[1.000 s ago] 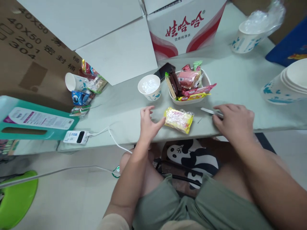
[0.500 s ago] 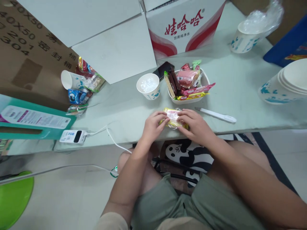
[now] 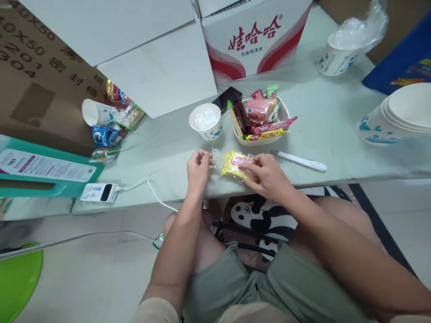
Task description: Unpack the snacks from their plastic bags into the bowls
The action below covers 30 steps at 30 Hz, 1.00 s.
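Observation:
A yellow snack packet [image 3: 232, 164] with a pink-and-white label lies near the table's front edge, in clear plastic wrap [image 3: 218, 158] that sticks out to its left. My left hand [image 3: 199, 167] is closed in a pinch on the loose end of that wrap. From the right, my right hand [image 3: 266, 174] grips the packet, thumb below and fingers over its top. A white utility knife [image 3: 303, 160] rests on the table just right of my right hand. Behind the packet stands a white bowl [image 3: 286, 110] filled with wrapped wafers and cakes.
A paper cup [image 3: 209, 130] with clear plastic inside stands left of the bowl, beside a dark phone [image 3: 229, 98]. Stacked paper cups [image 3: 377, 128] are at right. A white carton [image 3: 249, 49] stands behind. At left are a power bank [image 3: 97, 192] with a cable and several snacks.
My left hand has moved left off the packet's body, drawing the end of the clear wrap out. More of the yellow packet shows. My right hand stays on its right side.

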Available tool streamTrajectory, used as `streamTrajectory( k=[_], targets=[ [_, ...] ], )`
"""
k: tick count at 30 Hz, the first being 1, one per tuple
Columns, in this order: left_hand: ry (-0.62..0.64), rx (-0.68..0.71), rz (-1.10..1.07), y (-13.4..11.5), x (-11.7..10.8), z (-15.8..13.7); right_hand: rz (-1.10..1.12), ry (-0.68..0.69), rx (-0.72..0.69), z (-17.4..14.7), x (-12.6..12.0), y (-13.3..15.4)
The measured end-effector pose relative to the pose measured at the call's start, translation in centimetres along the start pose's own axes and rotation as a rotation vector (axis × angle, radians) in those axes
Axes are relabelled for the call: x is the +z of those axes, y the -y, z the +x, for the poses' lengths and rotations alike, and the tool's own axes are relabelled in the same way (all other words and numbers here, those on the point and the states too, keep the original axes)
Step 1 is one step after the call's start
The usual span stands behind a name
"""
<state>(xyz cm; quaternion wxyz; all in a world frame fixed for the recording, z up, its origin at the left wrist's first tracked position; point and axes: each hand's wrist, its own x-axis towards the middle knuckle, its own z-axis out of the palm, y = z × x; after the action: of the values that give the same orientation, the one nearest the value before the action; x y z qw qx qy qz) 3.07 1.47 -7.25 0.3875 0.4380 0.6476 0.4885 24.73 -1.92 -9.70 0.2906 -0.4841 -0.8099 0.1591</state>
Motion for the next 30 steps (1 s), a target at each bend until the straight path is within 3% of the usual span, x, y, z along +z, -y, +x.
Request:
streamTrajectory(
  k=[4,8,13,18,22,26,28,30],
  targets=[
    [0.238,0.046,0.06,0.0,0.0,-0.3,0.124,-0.059,0.006,0.1,-0.4,-0.2],
    [0.237,0.029,0.072,-0.1,-0.1,-0.5,0.218,-0.141,0.032,0.2,-1.6,-0.4],
    [0.281,0.022,0.03,-0.5,0.1,-0.5,0.121,-0.001,-0.087,0.4,-0.9,-0.2],
    [0.162,0.012,0.025,-0.7,-0.3,0.1,0.307,-0.131,0.025,0.8,-1.4,-0.6],
    [0.067,-0.016,0.017,-0.3,-1.2,1.0,0.427,-0.274,0.308,0.6,-3.0,-1.4],
    [-0.033,0.003,0.158,0.4,-2.3,2.0,0.408,-0.326,0.582,0.0,-4.2,-1.8],
    [-0.123,0.113,0.248,0.4,-2.6,2.2,0.309,-0.422,0.541,-0.3,-4.6,-1.5],
    [-0.132,0.306,0.318,0.3,-2.9,2.1,0.187,-0.502,0.355,-0.4,-4.6,-0.9]
  ],
)
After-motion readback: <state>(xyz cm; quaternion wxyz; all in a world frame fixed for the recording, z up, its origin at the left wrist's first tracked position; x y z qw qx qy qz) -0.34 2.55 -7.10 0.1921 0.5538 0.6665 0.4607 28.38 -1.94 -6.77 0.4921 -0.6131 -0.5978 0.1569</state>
